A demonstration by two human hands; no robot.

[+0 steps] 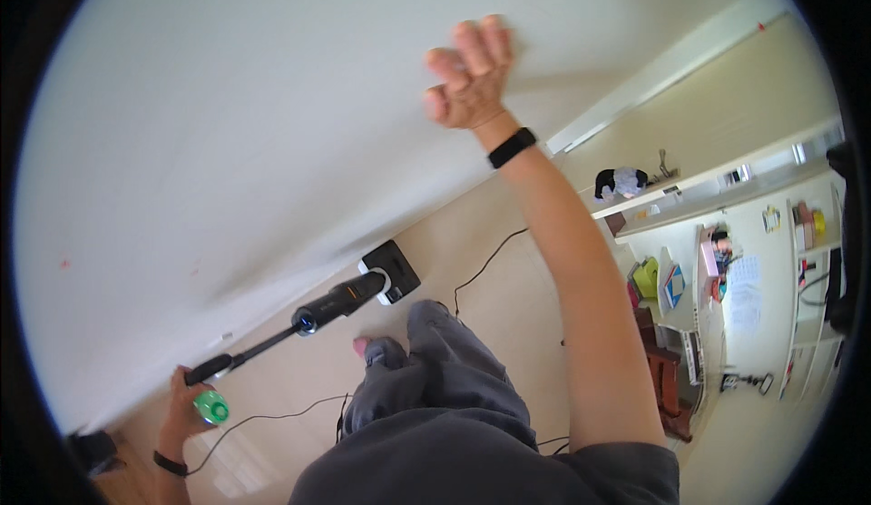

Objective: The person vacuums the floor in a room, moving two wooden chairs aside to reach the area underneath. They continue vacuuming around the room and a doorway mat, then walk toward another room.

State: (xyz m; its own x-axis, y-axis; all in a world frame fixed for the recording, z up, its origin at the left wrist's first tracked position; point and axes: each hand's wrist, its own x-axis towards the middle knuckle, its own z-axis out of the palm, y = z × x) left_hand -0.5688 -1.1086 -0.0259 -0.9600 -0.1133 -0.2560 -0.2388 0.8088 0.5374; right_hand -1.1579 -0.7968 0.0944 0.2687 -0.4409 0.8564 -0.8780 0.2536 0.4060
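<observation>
My right hand (472,78) is raised against the white wall (227,115), its bent fingers spread apart. Nothing shows in its grasp, though the palm side is hidden. Down at the lower left, my left hand (184,407) is closed around a green, round-ended bottle (211,407). Next to that hand is the top of the long black handle of an upright floor cleaner (340,303). Whether the fingers touch this handle, I cannot tell. The cleaner's base (396,269) sits on the floor close to the wall.
Dark cords (490,260) run across the pale tiled floor (472,224). At the right are shelves (807,305) with books and small items, a black-and-white plush toy (621,182) on a ledge, and a reddish-brown wooden chair (667,378). A dark object (93,453) stands at the lower left.
</observation>
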